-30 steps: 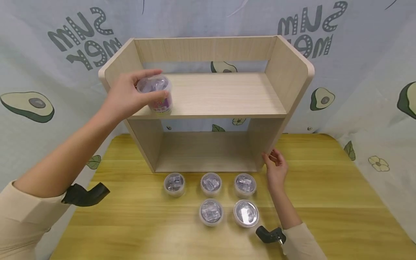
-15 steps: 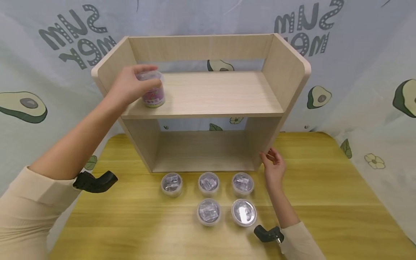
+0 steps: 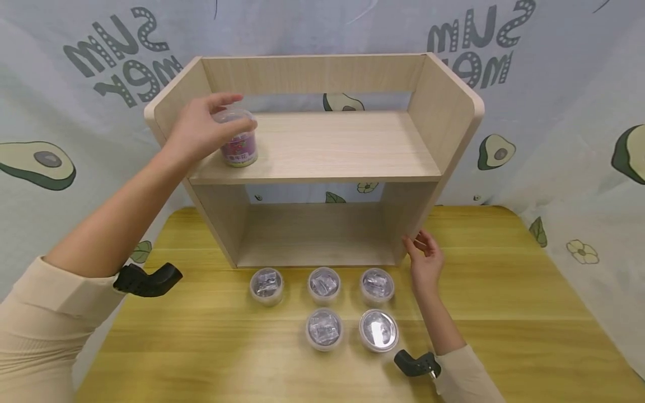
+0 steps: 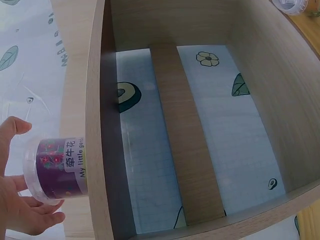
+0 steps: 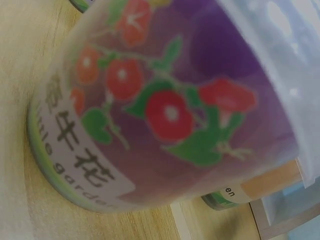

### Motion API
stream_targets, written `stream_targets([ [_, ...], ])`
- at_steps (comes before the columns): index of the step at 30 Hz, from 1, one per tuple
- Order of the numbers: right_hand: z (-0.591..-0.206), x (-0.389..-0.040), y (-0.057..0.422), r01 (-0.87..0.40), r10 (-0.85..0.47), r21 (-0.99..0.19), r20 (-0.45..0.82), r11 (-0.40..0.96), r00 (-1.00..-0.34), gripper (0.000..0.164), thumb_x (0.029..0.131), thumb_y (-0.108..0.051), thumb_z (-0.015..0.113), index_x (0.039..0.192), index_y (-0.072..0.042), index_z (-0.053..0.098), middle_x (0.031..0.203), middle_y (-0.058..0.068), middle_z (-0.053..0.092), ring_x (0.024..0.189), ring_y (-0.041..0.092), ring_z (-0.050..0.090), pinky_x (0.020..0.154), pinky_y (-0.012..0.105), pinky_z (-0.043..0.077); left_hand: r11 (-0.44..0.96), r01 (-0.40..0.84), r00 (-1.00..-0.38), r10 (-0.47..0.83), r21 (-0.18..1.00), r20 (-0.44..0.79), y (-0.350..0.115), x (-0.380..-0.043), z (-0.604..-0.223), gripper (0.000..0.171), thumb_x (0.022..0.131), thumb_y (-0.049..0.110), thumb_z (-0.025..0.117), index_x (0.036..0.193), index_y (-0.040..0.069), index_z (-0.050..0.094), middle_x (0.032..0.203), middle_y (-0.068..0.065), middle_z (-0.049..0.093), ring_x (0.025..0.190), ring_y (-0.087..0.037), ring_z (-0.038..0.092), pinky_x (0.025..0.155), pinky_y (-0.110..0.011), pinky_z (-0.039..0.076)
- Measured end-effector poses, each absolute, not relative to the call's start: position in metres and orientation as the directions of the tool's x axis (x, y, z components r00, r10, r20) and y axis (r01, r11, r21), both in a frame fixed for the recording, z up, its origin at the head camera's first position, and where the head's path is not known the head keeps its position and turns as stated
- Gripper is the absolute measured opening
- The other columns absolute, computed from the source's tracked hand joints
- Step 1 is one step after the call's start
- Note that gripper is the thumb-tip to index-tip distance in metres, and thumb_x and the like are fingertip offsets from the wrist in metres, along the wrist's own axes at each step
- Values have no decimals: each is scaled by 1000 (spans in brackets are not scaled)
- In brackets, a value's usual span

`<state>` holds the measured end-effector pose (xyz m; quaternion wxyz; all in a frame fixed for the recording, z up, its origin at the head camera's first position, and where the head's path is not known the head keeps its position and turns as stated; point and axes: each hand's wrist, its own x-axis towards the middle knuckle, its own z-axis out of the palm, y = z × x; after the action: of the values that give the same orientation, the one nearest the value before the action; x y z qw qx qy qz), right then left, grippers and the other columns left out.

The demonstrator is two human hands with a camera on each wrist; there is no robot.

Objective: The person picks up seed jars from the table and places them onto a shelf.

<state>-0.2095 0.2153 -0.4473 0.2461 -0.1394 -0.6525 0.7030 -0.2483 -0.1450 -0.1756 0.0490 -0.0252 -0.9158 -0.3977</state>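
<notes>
My left hand is at a clear plastic jar with a purple flower label, standing upright at the left end of the upper board of a wooden shelf. Thumb and fingers are spread loosely around its lid. In the left wrist view, a fingertip stands apart from the jar, while other fingers of the left hand lie near its lid. Low on the right, my right hand holds the front edge of the shelf's side panel between thumb and fingers; no part of that hand shows in the right wrist view.
Several similar jars stand on the wooden table before the shelf: three in a row, including a left one, and two nearer. One labelled jar fills the right wrist view. A printed cloth hangs behind.
My left hand has lowered the jar onto the upper board, moving it slightly left and back; its thumb and fingers have since spread a little. The right hand stays at the panel.
</notes>
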Motion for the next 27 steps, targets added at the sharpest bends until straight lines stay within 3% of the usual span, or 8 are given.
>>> stream_targets([
  [3,-447,-209,215,-155,526,-987,113,-36,-843,25,81,-4,68,105,-13,64,90,-11,60,83,7,55,67,10,47,685,119,-985,-6,719,170,-144,-246,-173,64,81,45,64,138,28,43,146,5,35,134,-13,30,108,-40,28],
  [8,-445,-208,215,-178,521,-976,88,-126,-849,30,80,-1,68,110,-5,65,91,-8,62,83,9,55,69,11,50,696,196,-954,-29,691,300,-140,-239,-163,58,82,41,64,136,28,46,141,12,42,129,-11,38,105,-34,32],
  [13,-445,-208,215,-202,527,-959,69,-198,-847,30,78,3,69,106,-7,69,89,-9,65,80,6,59,68,14,51,678,312,-894,-28,665,448,-137,-232,-156,55,82,35,65,133,24,50,136,8,48,121,-10,46,101,-24,33],
  [18,-444,-209,214,-188,530,-960,52,-206,-847,25,78,2,69,98,-12,72,86,-10,66,79,5,60,68,14,52,651,346,-882,-19,676,471,-136,-228,-155,54,82,33,65,133,23,50,135,7,49,119,-9,46,99,-23,34],
  [21,-445,-209,214,-187,526,-961,54,-203,-849,27,78,2,69,102,-10,72,87,-10,66,79,5,60,67,14,52,637,373,-873,-6,674,488,-133,-224,-158,52,82,32,66,131,22,52,133,8,51,117,-8,48,100,-23,33],
  [27,-445,-207,214,-178,529,-965,50,-194,-847,29,78,1,70,105,-8,70,90,-9,65,81,6,59,67,14,51,560,539,-788,70,630,612,-125,-208,-167,47,79,24,67,124,14,59,127,3,57,112,-11,51,101,-25,31],
])
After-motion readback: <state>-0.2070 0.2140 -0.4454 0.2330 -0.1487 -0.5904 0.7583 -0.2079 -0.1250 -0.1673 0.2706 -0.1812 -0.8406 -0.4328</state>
